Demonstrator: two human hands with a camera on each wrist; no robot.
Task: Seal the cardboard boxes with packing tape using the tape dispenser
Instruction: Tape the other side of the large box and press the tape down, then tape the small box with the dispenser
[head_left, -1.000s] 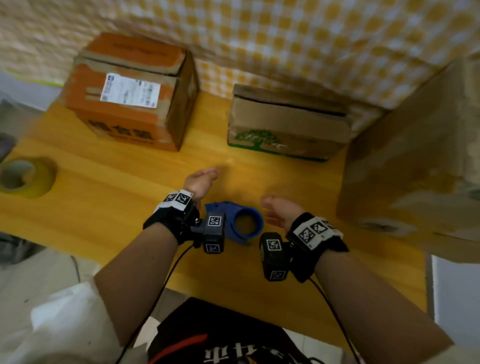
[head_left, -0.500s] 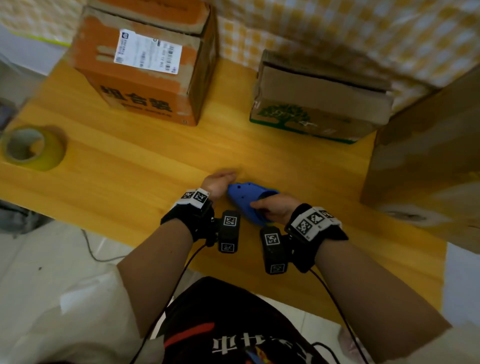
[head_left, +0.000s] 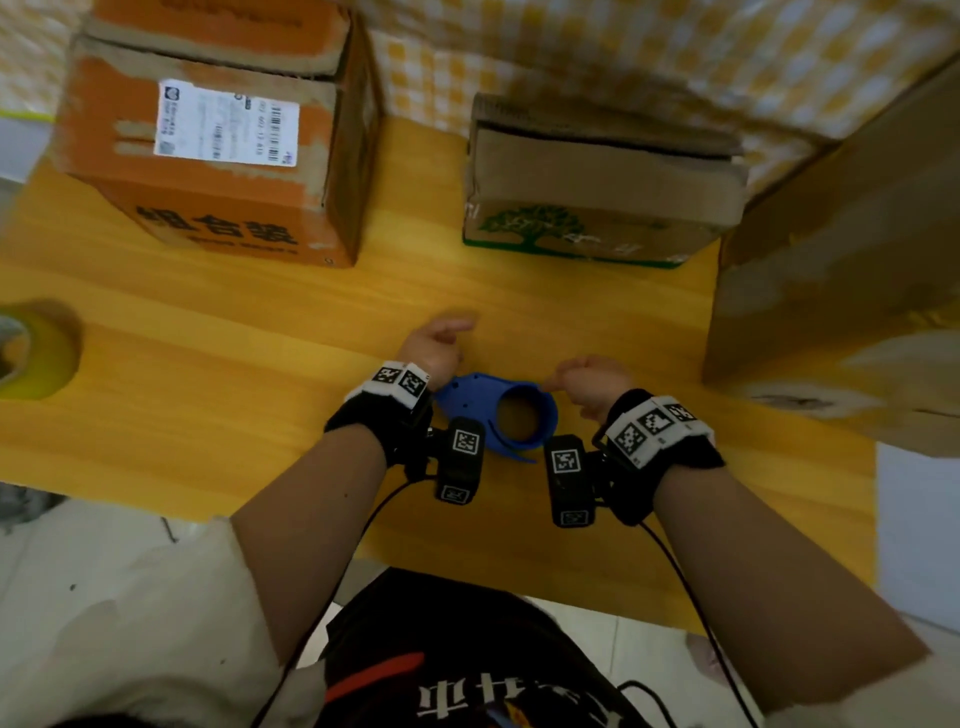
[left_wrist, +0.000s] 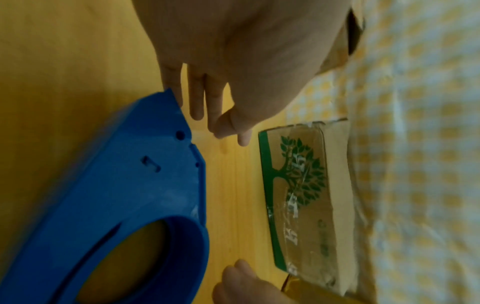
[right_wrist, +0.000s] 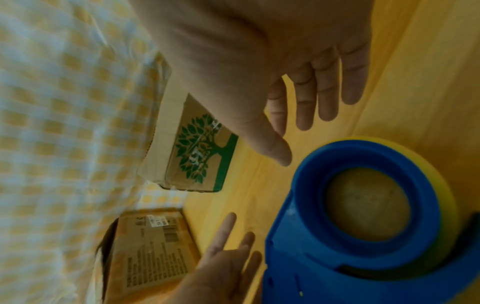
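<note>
A blue tape dispenser (head_left: 496, 415) lies flat on the yellow wooden table (head_left: 208, 389), its round hole facing up. In the right wrist view a yellowish roll edge shows around its hub (right_wrist: 363, 236). My left hand (head_left: 436, 343) hovers at its narrow end with fingers straight (left_wrist: 223, 115) and grips nothing. My right hand (head_left: 587, 379) is beside the round end, fingers spread and relaxed (right_wrist: 298, 115), holding nothing. An orange cardboard box (head_left: 218, 156) with a white label stands back left. A brown box with a green tree print (head_left: 597, 192) stands back centre.
A large plain cardboard box (head_left: 831, 260) fills the right side of the table. A loose yellow tape roll (head_left: 31, 353) sits at the left edge. A yellow checked cloth (head_left: 623, 52) hangs behind the boxes. The table's front edge is close to my body.
Half a second ago my right hand was on the dispenser, which was tipped up. Now that hand is off it and the dispenser lies flat between both hands.
</note>
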